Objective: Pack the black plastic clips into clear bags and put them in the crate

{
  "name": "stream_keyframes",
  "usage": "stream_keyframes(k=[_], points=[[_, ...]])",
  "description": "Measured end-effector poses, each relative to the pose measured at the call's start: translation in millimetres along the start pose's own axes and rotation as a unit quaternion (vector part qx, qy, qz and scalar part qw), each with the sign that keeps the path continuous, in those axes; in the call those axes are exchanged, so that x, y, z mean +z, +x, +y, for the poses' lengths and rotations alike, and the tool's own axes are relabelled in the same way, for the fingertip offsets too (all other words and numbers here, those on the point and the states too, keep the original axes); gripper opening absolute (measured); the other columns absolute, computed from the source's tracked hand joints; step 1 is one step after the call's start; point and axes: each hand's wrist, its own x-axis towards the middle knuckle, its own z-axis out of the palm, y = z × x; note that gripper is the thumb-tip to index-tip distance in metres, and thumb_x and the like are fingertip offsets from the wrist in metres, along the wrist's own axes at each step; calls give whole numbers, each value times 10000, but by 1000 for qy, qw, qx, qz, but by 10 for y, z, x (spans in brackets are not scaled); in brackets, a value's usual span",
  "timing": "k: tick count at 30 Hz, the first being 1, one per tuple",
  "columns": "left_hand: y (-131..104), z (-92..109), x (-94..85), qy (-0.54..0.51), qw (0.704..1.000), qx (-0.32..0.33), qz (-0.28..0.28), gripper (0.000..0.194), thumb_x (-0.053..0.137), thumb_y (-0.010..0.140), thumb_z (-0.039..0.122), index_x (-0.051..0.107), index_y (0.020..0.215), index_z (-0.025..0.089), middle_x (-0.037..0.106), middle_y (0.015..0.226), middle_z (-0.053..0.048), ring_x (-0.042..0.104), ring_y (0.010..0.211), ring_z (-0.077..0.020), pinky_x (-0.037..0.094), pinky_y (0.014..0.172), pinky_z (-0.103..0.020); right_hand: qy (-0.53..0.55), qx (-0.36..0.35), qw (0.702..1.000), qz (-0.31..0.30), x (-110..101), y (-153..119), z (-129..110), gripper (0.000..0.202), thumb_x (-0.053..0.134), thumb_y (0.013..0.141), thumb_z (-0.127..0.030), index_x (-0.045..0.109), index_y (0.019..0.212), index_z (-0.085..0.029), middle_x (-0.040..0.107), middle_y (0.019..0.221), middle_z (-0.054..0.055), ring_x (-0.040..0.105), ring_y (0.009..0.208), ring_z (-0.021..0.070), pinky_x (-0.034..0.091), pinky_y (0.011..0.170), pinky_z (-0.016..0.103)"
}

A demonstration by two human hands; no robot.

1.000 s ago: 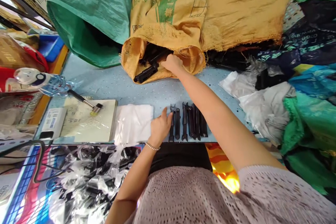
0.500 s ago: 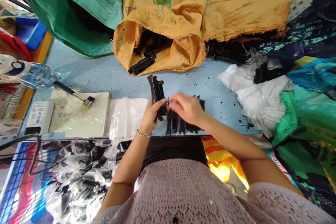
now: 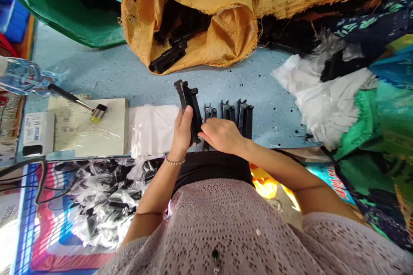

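A long black plastic part (image 3: 195,114) with small lugs at its far end is held tilted over the near edge of the table. My left hand (image 3: 183,131) wraps round it from the left, thumb on top. At the part's lower right side is my right hand (image 3: 223,134), its fingers curled closed and their tips against the part; anything small between them is hidden. Beneath and beside the right hand lie similar black parts (image 3: 245,118) with forked far ends, partly covered by that hand.
A yellow woven sack (image 3: 206,62) opens toward me, black parts inside. On the left are white plastic bags (image 3: 153,131), a notepad (image 3: 106,137) with a brush (image 3: 98,112), and a clear bottle (image 3: 22,76). Crumpled white bags (image 3: 329,99) lie right. Below sits a basket of bagged parts (image 3: 100,210).
My right hand has moved down to the held part's lower end and its fingers have closed more. More of the parts on the table show. The view has shifted slightly.
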Motion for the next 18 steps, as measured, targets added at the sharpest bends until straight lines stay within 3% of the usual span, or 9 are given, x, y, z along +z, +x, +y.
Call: stream_keyframes(k=[2,5,8,11,14,18], points=[[-9,-40,-66,69,997,24,-21,469,448,998,600,680,1058,198,704,940,-68,652,876,-186,545,795,-310,-10,9,1000,-2,10,-101,60,415,367,1069,-432,649,861,-210,666,771,70,588,725,203,380,637,336],[-43,-111,-208,234,971,44,-18,553,452,1003,557,568,1408,199,731,981,-102,684,899,-231,544,819,-349,-31,55,998,23,-68,-200,306,407,342,1080,-414,670,960,-204,679,858,83,600,800,217,414,687,341],[-74,-194,-251,400,916,19,-24,690,392,1019,531,369,1576,124,732,817,-121,702,741,-264,549,744,-386,-110,83,990,40,-155,-318,539,303,470,1042,-388,673,1072,-166,659,1091,157,572,967,282,439,807,397],[-89,-239,-116,514,856,16,-50,684,324,1046,496,318,1596,89,735,777,-148,721,701,-281,555,718,-394,-159,79,984,14,-232,-309,581,228,566,995,-348,692,1025,-161,640,1107,176,522,1001,325,433,845,446],[-91,-224,50,572,815,27,-83,689,291,1056,517,308,1602,97,752,800,-174,744,735,-291,563,717,-383,-171,49,984,17,-314,63,478,241,524,1011,-315,703,1054,-159,651,1062,167,507,1033,339,432,874,463],[-116,-224,105,584,805,38,-95,645,281,1057,545,441,1546,158,771,861,-185,758,792,-301,557,729,-375,-154,-20,987,51,-305,1154,467,372,362,1013,-119,636,1263,-136,647,1224,172,537,1158,315,420,1003,468]])
